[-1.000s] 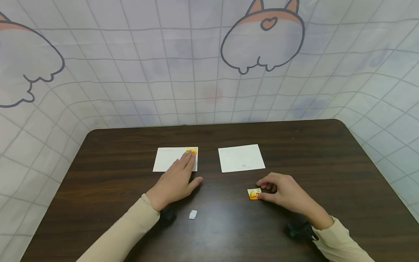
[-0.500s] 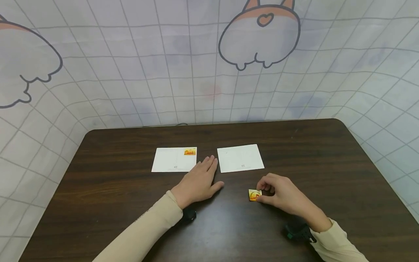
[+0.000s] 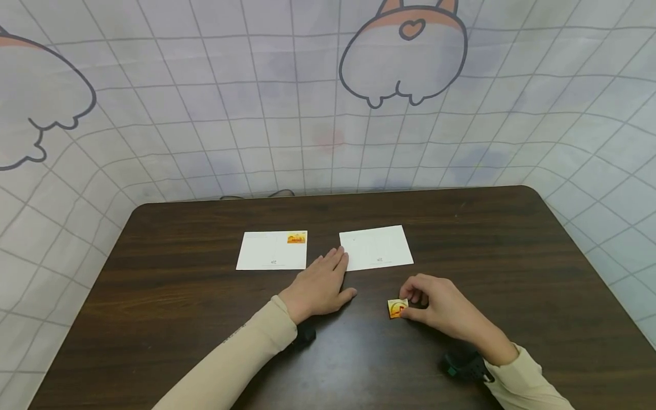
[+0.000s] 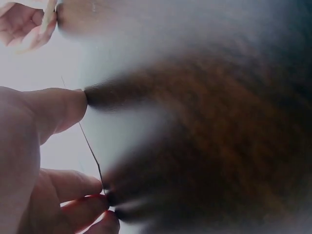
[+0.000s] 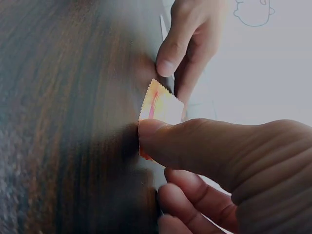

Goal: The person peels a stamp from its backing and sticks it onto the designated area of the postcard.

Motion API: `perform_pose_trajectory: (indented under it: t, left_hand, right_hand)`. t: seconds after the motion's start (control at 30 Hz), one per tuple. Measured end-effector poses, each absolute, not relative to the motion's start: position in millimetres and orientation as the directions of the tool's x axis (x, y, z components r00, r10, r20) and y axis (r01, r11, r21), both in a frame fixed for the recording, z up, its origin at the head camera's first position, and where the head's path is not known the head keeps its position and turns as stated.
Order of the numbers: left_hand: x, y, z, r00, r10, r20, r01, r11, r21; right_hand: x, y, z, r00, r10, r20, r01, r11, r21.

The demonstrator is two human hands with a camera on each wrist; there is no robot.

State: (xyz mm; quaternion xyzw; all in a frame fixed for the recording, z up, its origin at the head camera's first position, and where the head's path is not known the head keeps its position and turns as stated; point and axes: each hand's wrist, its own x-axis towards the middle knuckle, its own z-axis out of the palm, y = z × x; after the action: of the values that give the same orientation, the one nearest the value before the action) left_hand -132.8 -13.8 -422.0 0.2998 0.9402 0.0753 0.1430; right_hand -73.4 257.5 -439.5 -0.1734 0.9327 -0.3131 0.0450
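Note:
My right hand [image 3: 446, 304] pinches a yellow-and-red postage stamp [image 3: 396, 308] with a perforated edge between thumb and fingers, low over the table. In the right wrist view the thumb covers part of this stamp [image 5: 165, 105]. My left hand [image 3: 322, 288] lies palm down with straight fingers, its fingertips at the lower left corner of the right-hand white postcard [image 3: 376, 246]. To the left lies another white postcard [image 3: 261, 250], with a similar stamp [image 3: 296, 238] at its upper right corner.
Both postcards lie on a dark wood-grain table [image 3: 169, 319]. A white gridded curtain [image 3: 215, 114] with cartoon drawings hangs behind and at the sides. A thin dark cable [image 3: 281, 192] shows at the table's back edge.
My left hand has moved right, off the stamp on the left postcard, to the right postcard's edge. The small white scrap is now out of sight. My right hand stays almost in place.

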Motion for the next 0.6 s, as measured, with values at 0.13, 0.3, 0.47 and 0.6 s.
perform_pose_trajectory:
  t: [0.13, 0.3, 0.47, 0.6]
  left_hand:
    - [-132.5, -13.6, -420.6, -0.782, 0.583, -0.221, 0.544, 0.811, 0.217]
    - [-132.3, -13.7, -420.5, -0.782, 0.585, -0.216, 0.548, 0.81, 0.209]
    - [-131.6, -13.9, -420.8, -0.779, 0.591, -0.21, 0.556, 0.805, 0.206]
    - [-132.2, -13.8, -421.6, -0.778, 0.594, -0.205, 0.558, 0.803, 0.208]
  right_hand:
    - [-72.1, 257.5, -438.7, -0.935, -0.352, 0.036, -0.297, 0.725, -0.621]
    - [-69.4, 257.2, -438.9, -0.936, -0.347, 0.06, -0.302, 0.704, -0.643]
    - [-68.0, 256.6, -438.6, -0.939, -0.339, 0.066, -0.295, 0.689, -0.661]
    - [-68.7, 257.0, -438.3, -0.941, -0.333, 0.057, -0.282, 0.683, -0.674]
